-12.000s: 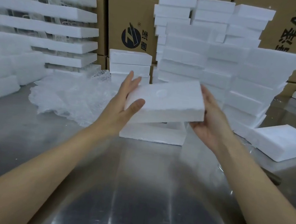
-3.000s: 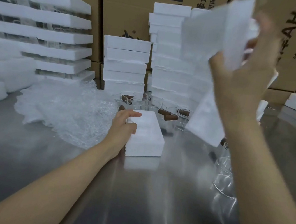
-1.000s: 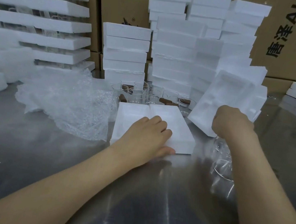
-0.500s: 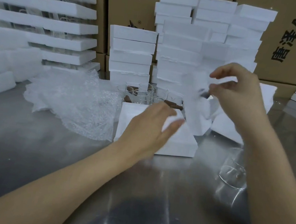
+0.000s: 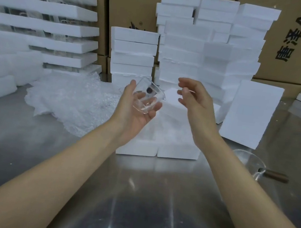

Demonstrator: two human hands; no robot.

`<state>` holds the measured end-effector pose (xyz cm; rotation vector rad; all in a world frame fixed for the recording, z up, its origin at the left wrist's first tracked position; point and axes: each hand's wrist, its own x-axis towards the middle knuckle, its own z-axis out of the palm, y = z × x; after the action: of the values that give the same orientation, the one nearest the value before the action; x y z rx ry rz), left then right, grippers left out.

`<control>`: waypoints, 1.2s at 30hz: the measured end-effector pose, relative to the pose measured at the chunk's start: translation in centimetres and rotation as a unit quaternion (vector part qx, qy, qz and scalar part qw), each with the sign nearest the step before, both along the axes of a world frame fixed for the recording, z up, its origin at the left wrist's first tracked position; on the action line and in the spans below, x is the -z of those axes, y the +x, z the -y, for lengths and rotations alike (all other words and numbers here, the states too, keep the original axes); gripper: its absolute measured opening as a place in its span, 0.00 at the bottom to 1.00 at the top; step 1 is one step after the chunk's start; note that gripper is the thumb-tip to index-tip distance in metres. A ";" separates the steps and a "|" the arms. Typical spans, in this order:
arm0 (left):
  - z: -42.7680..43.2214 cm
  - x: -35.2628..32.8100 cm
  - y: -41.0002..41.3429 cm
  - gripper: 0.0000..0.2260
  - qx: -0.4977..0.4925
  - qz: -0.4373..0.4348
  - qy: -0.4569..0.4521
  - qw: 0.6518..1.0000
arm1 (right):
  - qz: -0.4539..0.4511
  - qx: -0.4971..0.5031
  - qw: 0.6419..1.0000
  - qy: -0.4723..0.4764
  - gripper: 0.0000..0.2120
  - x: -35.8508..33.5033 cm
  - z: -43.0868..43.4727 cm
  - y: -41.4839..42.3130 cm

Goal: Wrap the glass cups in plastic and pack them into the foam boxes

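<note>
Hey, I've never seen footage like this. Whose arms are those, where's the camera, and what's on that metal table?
No machine here: a person works with bare hands, filmed by a camera worn on their head, looking down. The left hand cradles a tilted clear glass cup; the right hand hovers beside it, fingers relaxed, holding nothing I can make out. On the steel table lie a low foam box, a heap of bubble wrap and a second cup on the right. Behind stand foam stacks and cardboard cartons.
</note>
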<state>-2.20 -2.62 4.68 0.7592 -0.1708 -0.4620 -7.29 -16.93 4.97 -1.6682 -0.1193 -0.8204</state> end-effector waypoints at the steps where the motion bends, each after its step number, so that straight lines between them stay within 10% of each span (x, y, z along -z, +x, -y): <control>1: -0.4 0.0 0.2 0.19 0.046 -0.030 -0.018 0.998 | -0.030 -0.016 0.999 0.011 0.11 0.2 0.1 0.2; 8: -1.1 0.7 0.6 0.27 0.236 -0.132 -0.051 0.961 | -0.096 -0.199 0.973 0.065 0.22 1.9 -0.8 1.0; 12: -0.8 0.7 1.3 0.33 0.109 -0.009 0.084 0.990 | -0.049 -0.189 0.974 0.111 0.18 2.1 -1.0 1.0; 16: -1.0 0.6 1.6 0.40 -0.018 0.171 0.313 0.934 | -0.044 -0.203 0.960 0.187 0.13 2.2 -0.8 1.1; 18: -1.9 0.8 2.2 0.34 -0.203 0.338 0.446 0.804 | -0.051 -0.214 0.947 0.233 0.07 2.2 -0.4 1.2; 20: -3.7 1.1 3.6 0.19 -0.402 0.464 0.590 0.524 | -0.068 -0.191 0.948 0.247 0.05 2.3 0.0 1.3; 22: -5.6 1.6 5.4 0.16 -0.443 0.436 0.681 0.388 | -0.086 -0.150 0.954 0.246 0.07 2.4 0.3 1.3; 29: -9.5 1.9 8.0 0.15 -0.479 0.363 0.664 0.445 | -0.109 -0.094 0.960 0.242 0.08 2.4 0.7 1.4; 36: -7.4 -1.6 4.8 0.14 -0.553 0.390 0.301 0.672 | -0.098 -0.062 0.965 0.235 0.09 2.1 0.7 1.4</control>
<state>2.60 4.73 6.25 1.5152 -0.3186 1.0862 -5.89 -17.59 2.89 -1.2673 0.1028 -0.5322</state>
